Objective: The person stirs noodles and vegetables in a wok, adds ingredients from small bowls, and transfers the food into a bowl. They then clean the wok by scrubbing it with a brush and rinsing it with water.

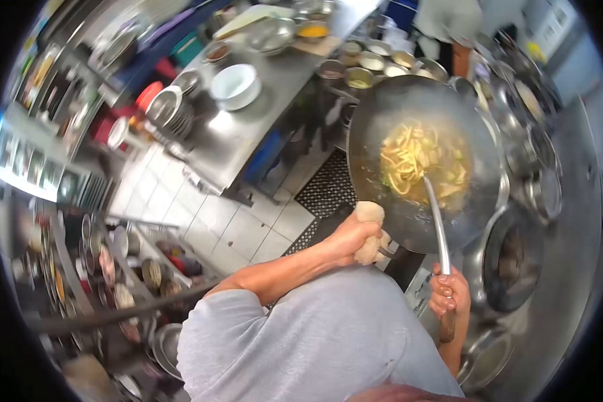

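Note:
A large dark wok (372, 167) holds thick yellow noodles (409, 157) with bits of green in a steaming brown liquid. My left hand (348, 240) is closed around a folded beige cloth (370, 214), wrapped about the wok's handle at the near left rim. In my right hand (450, 293) is the wooden grip of a long metal cooking utensil (438, 224), perhaps a ladle or wok spatula. Its shaft slants over the near rim, and its far end is hidden among the noodles.
Several small pots of ingredients (370, 61) stand beyond the wok. Left of it, a steel table (248, 124) carries a white bowl (236, 87). A second burner with a dark pan (516, 258) sits at right. Another person (451, 23) stands at the far side. A perforated black mat (321, 184) covers floor tiles.

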A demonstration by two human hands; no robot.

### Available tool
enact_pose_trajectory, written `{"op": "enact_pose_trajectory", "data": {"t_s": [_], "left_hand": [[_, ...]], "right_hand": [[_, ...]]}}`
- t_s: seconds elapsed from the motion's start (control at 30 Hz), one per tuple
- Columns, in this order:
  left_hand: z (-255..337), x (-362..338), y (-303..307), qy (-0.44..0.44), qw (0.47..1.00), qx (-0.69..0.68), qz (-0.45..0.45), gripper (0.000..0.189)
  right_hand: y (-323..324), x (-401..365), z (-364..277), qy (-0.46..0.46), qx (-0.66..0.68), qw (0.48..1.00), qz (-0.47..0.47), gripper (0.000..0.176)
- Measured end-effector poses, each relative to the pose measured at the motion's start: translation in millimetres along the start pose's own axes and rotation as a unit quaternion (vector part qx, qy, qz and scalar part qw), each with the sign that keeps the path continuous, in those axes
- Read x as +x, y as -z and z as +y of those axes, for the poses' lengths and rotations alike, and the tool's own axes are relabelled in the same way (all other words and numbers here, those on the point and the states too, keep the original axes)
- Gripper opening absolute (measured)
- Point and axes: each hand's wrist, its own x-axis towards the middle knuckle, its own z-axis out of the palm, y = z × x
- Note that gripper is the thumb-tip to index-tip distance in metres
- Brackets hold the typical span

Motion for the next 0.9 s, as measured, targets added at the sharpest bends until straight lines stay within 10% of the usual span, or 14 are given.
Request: {"op": "enact_pose_trajectory", "data": {"t_s": [0.4,0.9], "left_hand": [[12.3,-110.2,66.6,-0.245,0.9,-0.176,0.315,0.035],[-11.9,-69.7,59.3,-0.375,0.716,-0.36,0.466,0.038]], "right_hand": [[-137.9,164.0,-39.5,-0.256,-0.206,0.924,-0.196,0.012],[-231.8,327.1,-42.2,-0.486,-0.361,0.74,-0.292,0.01]]}}
